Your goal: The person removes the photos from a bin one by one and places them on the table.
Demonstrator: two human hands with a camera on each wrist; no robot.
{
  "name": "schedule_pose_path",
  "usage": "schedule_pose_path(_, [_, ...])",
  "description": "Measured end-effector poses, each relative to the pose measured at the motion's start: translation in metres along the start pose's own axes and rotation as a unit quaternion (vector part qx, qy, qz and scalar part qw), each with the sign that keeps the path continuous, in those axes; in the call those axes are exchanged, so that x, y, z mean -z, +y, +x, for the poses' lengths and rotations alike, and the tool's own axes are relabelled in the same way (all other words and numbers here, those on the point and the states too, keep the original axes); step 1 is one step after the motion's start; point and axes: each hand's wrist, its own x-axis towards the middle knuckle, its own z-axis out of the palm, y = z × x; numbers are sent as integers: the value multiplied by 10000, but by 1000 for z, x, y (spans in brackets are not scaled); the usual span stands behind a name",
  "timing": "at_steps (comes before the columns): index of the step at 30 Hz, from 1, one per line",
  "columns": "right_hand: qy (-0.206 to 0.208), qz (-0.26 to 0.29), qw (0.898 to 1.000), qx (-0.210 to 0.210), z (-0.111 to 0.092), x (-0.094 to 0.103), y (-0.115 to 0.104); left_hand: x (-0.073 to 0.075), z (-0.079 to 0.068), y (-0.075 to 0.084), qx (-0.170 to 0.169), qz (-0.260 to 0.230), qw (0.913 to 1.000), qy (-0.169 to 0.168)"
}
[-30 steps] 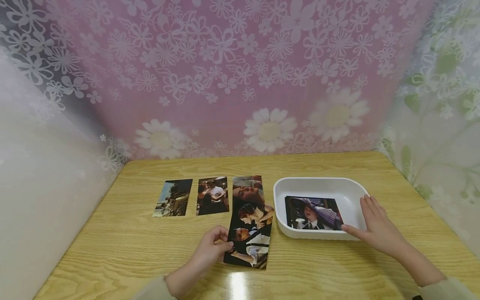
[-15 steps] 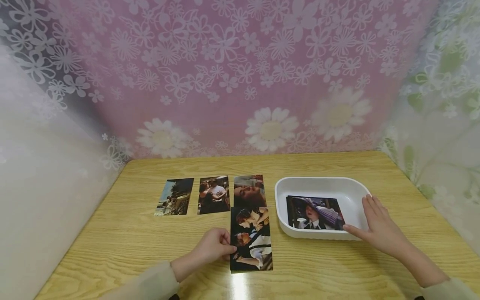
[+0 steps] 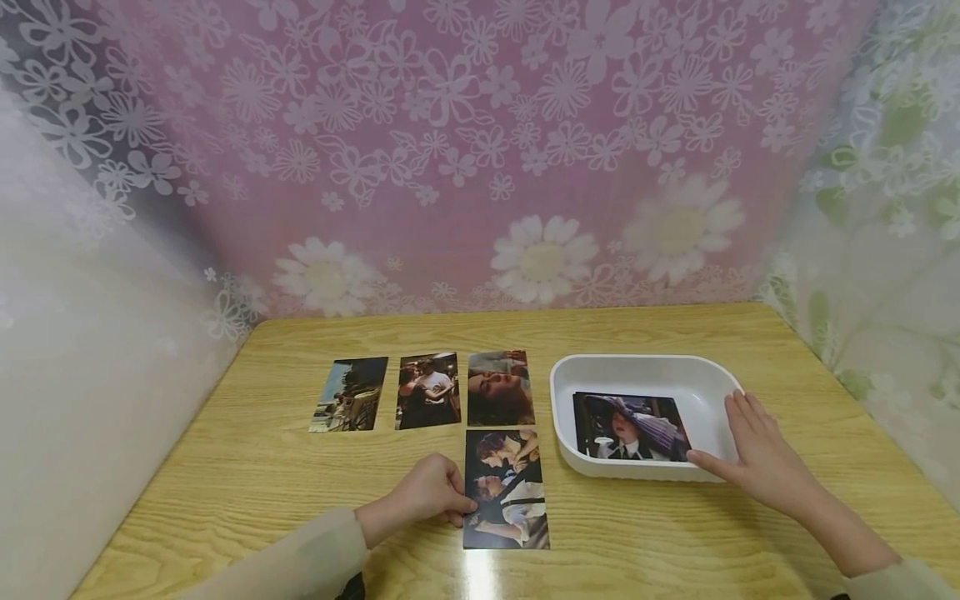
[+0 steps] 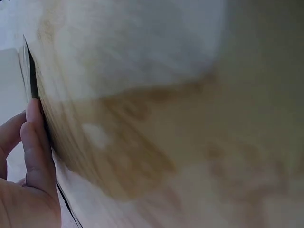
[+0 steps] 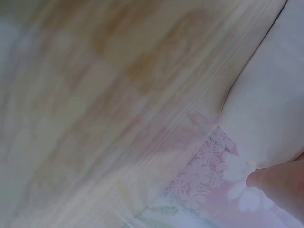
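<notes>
My left hand (image 3: 429,490) pinches the left edge of a photo card (image 3: 510,492) showing a couple, low over the table just below the photo of a reclining face (image 3: 498,390). In the left wrist view the card is a thin dark edge (image 4: 33,78) against the fingers (image 4: 35,156). My right hand (image 3: 761,454) rests on the right end of a white tray (image 3: 637,472), fingers spread, thumb over its front rim. Inside the tray lies a small stack of photo cards topped by a person in a purple hat (image 3: 633,427). A fingertip (image 5: 266,176) beside the tray wall (image 5: 270,109) shows in the right wrist view.
Two more photos, a dancing couple (image 3: 427,392) and an outdoor scene (image 3: 351,393), lie in a row left of the reclining-face photo. Floral cloth (image 3: 480,167) walls in the wooden table (image 3: 300,500) at the back and sides.
The held card has moved down toward me, off the reclining-face photo that it overlapped, and has straightened. My right hand stays at the tray.
</notes>
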Motion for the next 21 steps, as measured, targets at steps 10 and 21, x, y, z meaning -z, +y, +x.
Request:
schedule_pose_path(10, [-34,9,10000,-39,0,1,-1,-1,2,1,-50,292,9995,-124])
schedule_pose_path(21, [-55,70,10000,-32,-1,1,-1,8,15,11,-587,651,9960,-162])
